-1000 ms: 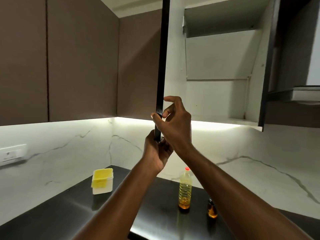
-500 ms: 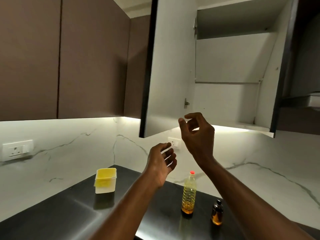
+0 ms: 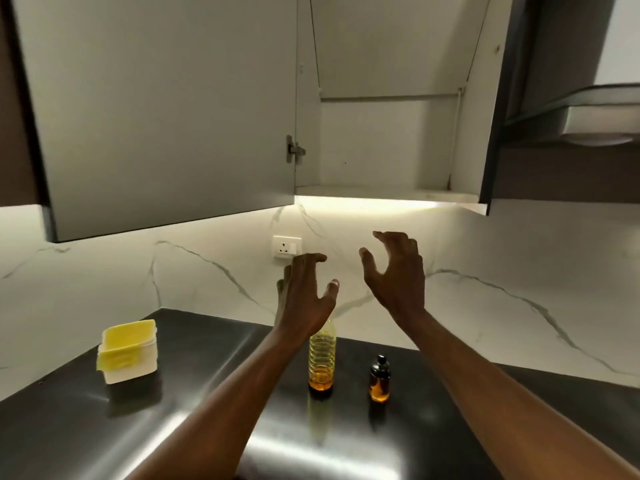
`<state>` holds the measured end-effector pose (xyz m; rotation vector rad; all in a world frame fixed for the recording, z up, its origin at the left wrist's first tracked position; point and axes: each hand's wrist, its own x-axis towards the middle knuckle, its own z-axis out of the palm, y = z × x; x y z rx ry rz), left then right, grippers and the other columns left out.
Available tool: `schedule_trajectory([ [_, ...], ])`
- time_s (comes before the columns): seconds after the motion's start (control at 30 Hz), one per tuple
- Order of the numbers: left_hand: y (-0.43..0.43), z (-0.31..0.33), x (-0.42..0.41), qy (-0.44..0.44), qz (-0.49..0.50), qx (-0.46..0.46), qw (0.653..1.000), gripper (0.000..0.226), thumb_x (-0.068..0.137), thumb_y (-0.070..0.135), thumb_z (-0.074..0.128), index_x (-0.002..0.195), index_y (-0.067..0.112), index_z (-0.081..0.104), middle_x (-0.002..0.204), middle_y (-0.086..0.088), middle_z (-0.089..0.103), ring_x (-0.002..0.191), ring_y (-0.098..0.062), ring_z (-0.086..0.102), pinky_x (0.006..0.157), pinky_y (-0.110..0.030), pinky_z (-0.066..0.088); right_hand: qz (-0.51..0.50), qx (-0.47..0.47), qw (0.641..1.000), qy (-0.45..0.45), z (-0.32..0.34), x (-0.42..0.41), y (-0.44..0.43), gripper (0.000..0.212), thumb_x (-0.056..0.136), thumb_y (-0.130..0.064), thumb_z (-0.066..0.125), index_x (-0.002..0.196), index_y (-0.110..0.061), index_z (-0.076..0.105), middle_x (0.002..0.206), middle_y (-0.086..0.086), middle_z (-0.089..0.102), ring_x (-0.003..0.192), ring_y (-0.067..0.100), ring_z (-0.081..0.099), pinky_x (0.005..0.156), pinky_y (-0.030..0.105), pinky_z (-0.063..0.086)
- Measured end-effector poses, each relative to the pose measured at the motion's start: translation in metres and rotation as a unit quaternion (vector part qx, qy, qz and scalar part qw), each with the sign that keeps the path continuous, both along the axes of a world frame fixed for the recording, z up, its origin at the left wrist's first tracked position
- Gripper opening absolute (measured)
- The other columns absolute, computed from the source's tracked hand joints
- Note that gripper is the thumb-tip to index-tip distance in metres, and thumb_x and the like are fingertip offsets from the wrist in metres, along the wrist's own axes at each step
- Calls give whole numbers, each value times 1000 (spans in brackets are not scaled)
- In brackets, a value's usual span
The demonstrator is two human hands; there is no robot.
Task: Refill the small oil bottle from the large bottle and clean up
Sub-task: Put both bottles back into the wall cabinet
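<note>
No legible txt, labels or nos.

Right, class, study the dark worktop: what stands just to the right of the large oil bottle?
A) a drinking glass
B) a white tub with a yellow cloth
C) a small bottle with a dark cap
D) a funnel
C: the small bottle, dark-capped and holding amber oil, stands upright on the counter just right of the large bottle, with a gap between them.

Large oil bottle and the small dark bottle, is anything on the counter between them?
No. In the head view, only bare dark countertop shows between the large bottle and the small bottle.
</note>
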<state>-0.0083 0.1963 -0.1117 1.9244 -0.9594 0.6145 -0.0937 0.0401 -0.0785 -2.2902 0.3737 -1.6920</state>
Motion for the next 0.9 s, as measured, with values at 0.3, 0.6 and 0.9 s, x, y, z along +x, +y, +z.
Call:
schedule_trajectory([
  [0.3, -75, -87, 72, 36, 67, 114, 991, 81, 86, 44, 78, 150, 20, 35, 153, -9, 34, 138, -33, 38, 107, -53, 38, -19, -26, 974, 224, -131, 44, -111, 55, 91, -47, 71, 135, -16, 60, 131, 3, 60, 121, 23, 57, 91, 42, 50],
  [0.6, -114, -177, 126, 205, 84, 150, 964, 98, 82, 52, 80, 155, 18, 25, 157, -13, 29, 145, -37, 32, 119, -51, 31, 11, 175, 914, 365, -243, 63, -162, 92, 70, -65, 84, 142, -19, 50, 139, 1, 51, 131, 22, 51, 102, 44, 46],
  [0.9, -139, -250, 171, 374, 14, 67, 925, 130, 61, 64, 92, 161, 23, 19, 157, -11, 34, 145, -32, 38, 119, -54, 40, 14, 393, 848, 354, -332, 81, -182, 112, 59, -59, 95, 148, -15, 44, 149, 6, 49, 134, 26, 53, 105, 38, 48],
])
